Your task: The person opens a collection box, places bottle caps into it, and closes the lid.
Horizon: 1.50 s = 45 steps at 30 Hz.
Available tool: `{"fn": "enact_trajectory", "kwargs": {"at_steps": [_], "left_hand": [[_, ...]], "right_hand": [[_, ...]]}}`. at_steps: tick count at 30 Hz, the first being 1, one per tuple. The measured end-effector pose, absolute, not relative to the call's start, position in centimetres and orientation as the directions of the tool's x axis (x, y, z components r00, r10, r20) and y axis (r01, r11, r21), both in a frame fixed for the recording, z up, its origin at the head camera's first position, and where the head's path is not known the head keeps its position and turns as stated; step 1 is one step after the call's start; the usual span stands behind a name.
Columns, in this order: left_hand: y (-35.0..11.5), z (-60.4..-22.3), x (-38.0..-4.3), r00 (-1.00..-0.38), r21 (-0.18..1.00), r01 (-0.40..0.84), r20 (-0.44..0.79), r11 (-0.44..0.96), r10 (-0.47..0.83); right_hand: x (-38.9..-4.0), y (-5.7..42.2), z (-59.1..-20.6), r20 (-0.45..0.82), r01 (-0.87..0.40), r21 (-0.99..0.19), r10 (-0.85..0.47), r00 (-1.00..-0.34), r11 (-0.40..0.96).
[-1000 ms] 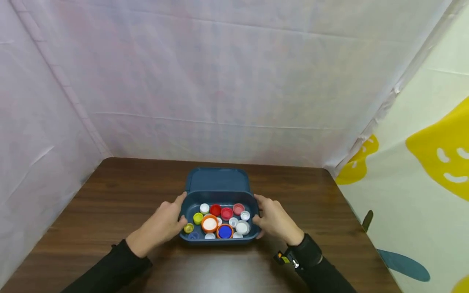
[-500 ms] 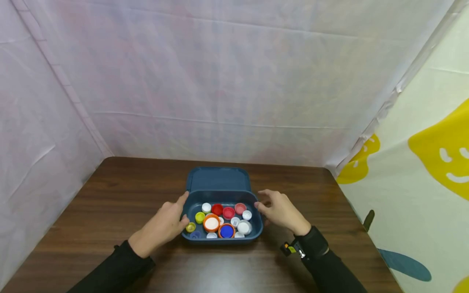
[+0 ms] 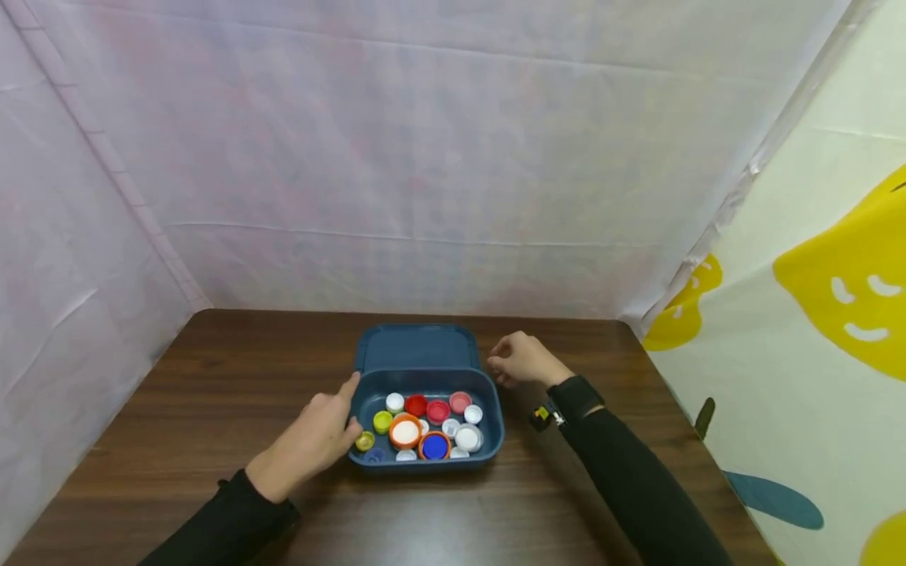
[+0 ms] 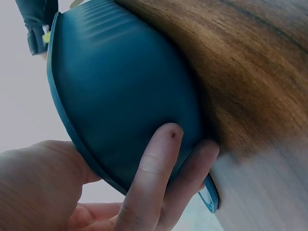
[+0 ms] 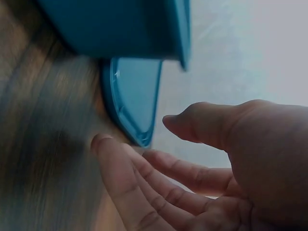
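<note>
A dark blue plastic box (image 3: pixel 425 466) holds several bottle caps of mixed colours. Among them are a white cap with an orange rim (image 3: pixel 406 431), a blue cap (image 3: pixel 435 446) and a red cap (image 3: pixel 416 406). My left hand (image 3: pixel 314 431) grips the box's left end; in the left wrist view its thumb is at the rim and its fingers (image 4: pixel 156 159) lie along the outer wall. Right behind the box lies a blue lid (image 3: pixel 418 347). My right hand (image 3: pixel 525 361) is off the box, beside the lid's right edge, with fingers loosely bent and nothing between them.
The box and lid sit on a dark wood-grain table (image 3: pixel 233 377). Pale fabric (image 3: pixel 410 157) hangs behind the table's far edge, and a sheet with yellow figures (image 3: pixel 835 283) hangs on the right.
My right hand has let go of the box's right end and moved away and forward, up beside the lid. The left hand has stayed on the box, and the caps lie as before.
</note>
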State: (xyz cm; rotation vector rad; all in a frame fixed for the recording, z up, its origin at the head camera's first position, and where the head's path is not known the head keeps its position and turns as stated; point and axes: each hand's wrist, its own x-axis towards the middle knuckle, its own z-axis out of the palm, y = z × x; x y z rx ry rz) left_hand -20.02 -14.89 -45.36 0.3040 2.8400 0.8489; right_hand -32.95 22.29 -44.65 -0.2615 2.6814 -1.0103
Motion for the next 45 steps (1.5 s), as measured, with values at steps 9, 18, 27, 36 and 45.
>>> {"fn": "enact_trajectory", "kwargs": {"at_steps": [9, 18, 27, 36, 45], "left_hand": [[-15.2, -45.5, -20.0, -0.968, 0.547, 0.149, -0.091, 0.824, 0.235], [-15.2, -45.4, -20.2, -0.968, 0.557, 0.153, -0.083, 0.816, 0.238], [-14.8, -45.7, -20.1, -0.963, 0.563, 0.201, -0.035, 0.801, 0.266], [-14.4, -45.6, -20.3, -0.967, 0.561, 0.182, -0.046, 0.808, 0.25], [-14.6, -45.4, -20.1, -0.97, 0.563, 0.14, -0.086, 0.815, 0.226]], "right_hand": [[-36.3, 20.3, -46.2, -0.255, -0.025, -0.654, -0.251, -0.934, 0.756], [-37.4, 20.3, -47.2, -0.21, -0.034, -0.651, -0.223, -0.952, 0.759], [-36.8, 21.4, -47.5, -0.212, 0.034, -0.683, -0.153, -0.965, 0.73], [-37.1, 22.7, -47.3, -0.202, 0.057, -0.81, -0.186, -0.961, 0.583], [-36.6, 23.2, -46.9, -0.16, 0.039, -0.841, -0.178, -0.971, 0.54]]}}
